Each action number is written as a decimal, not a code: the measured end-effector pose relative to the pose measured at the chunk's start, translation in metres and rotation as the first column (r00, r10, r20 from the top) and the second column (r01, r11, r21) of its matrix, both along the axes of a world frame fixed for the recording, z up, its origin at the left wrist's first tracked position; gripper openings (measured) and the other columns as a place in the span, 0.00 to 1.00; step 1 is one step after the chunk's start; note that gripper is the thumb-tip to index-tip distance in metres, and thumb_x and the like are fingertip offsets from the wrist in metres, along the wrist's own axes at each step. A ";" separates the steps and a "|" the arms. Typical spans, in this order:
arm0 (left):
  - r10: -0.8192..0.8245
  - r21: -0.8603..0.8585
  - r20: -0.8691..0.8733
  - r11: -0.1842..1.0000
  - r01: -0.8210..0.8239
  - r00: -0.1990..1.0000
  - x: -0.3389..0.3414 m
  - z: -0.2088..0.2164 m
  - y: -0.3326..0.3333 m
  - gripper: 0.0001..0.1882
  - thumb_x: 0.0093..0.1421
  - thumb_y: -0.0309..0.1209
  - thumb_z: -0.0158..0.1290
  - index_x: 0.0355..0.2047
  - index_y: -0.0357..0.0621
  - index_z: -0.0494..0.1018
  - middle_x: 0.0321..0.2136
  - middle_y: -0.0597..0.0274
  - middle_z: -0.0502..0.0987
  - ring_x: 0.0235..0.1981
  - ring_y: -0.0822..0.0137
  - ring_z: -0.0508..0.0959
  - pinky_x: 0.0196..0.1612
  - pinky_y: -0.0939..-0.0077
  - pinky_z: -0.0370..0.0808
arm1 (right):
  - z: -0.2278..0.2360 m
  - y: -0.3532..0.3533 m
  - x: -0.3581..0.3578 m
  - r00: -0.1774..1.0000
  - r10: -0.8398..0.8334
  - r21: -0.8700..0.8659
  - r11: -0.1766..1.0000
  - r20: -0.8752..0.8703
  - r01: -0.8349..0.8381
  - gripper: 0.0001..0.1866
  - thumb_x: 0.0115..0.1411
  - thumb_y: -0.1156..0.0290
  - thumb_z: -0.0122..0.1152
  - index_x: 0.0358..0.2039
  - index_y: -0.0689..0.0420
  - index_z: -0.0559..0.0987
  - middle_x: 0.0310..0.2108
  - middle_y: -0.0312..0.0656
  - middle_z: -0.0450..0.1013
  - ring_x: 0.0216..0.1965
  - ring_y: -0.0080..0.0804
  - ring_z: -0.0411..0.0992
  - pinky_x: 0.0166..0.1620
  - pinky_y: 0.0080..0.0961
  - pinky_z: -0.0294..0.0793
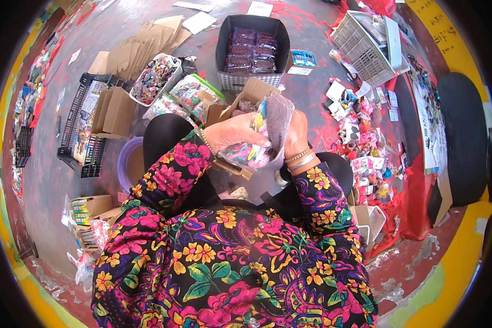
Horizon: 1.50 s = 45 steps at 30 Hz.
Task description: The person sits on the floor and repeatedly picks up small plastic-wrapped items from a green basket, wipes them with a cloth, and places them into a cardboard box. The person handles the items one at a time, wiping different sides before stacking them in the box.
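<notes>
My left hand (232,134) is closed on a clear plastic bag (245,157) of small colourful items, its thumb pressed over the top. Against the bag lies a fuzzy grey-mauve cloth (279,121), which my right hand (297,135) grips from the far right side. Most of the right fingers are hidden behind the cloth. More bright, patterned pieces show between the cloth and my left fingers. Below and beyond both hands stands an open cardboard box (217,113) between my knees, partly covered by my hands, with reddish packets inside.
Beyond the box sits a dark bin (222,57) of packaged items, beside a blue carton (301,61). A basket of hair ties (177,71), a black crate (71,139) and a purple tub (127,169) are on the left. Scattered trinkets (366,136) and a grey crate (361,46) lie right.
</notes>
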State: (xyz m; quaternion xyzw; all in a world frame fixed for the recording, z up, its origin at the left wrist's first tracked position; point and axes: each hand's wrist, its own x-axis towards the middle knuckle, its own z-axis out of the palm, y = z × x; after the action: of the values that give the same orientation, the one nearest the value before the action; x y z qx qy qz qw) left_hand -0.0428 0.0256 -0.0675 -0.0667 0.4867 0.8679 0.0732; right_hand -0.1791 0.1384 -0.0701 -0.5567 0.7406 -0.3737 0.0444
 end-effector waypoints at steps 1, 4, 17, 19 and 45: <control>0.006 0.018 -0.008 1.000 -0.006 1.000 0.000 0.002 0.001 0.29 0.49 0.24 0.59 0.51 0.38 0.62 0.39 0.62 0.74 0.38 0.73 0.75 0.42 0.76 0.73 | 0.001 0.001 0.000 1.000 -0.015 -0.021 1.000 0.006 0.015 0.14 0.50 0.70 0.55 0.38 0.58 0.77 0.32 0.47 0.76 0.33 0.43 0.75 0.35 0.29 0.73; 0.019 0.049 -0.008 0.999 -0.018 1.000 0.000 0.005 0.002 0.29 0.49 0.23 0.59 0.51 0.38 0.61 0.39 0.61 0.74 0.39 0.72 0.75 0.42 0.76 0.73 | 0.000 0.000 0.000 0.999 -0.044 -0.050 0.998 0.016 0.045 0.13 0.51 0.72 0.55 0.38 0.59 0.77 0.32 0.46 0.76 0.34 0.38 0.76 0.35 0.27 0.73; 0.355 0.349 -0.056 0.882 -0.315 0.933 0.002 -0.006 -0.009 0.25 0.60 0.43 0.50 0.51 0.38 0.62 0.42 0.57 0.73 0.41 0.66 0.76 0.45 0.67 0.74 | 0.002 -0.015 -0.030 0.614 0.143 -0.248 0.964 0.776 0.090 0.18 0.45 0.69 0.61 0.38 0.61 0.72 0.34 0.40 0.71 0.33 0.25 0.69 0.39 0.22 0.70; 0.359 0.178 -0.040 0.921 -0.347 0.933 0.002 -0.006 -0.001 0.25 0.61 0.46 0.47 0.50 0.39 0.62 0.39 0.59 0.72 0.37 0.68 0.76 0.42 0.70 0.75 | 0.025 -0.022 -0.003 -0.082 0.149 -0.134 0.977 0.985 0.166 0.13 0.54 0.66 0.54 0.38 0.60 0.73 0.34 0.39 0.71 0.32 0.24 0.68 0.38 0.22 0.70; 0.719 0.198 -0.090 0.691 -0.695 0.689 -0.016 -0.012 0.001 0.18 0.60 0.42 0.51 0.41 0.40 0.67 0.35 0.64 0.72 0.34 0.74 0.73 0.39 0.78 0.72 | -0.012 -0.019 0.014 0.295 0.044 -0.068 0.995 0.955 0.069 0.19 0.62 0.62 0.51 0.51 0.58 0.70 0.39 0.33 0.70 0.40 0.18 0.67 0.42 0.20 0.69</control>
State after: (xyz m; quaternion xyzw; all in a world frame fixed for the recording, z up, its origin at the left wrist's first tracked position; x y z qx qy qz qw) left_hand -0.0591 0.0267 -0.0792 -0.1738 0.3614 0.8649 -0.3019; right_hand -0.1654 0.1196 -0.0826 -0.2216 0.5548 -0.6665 0.4460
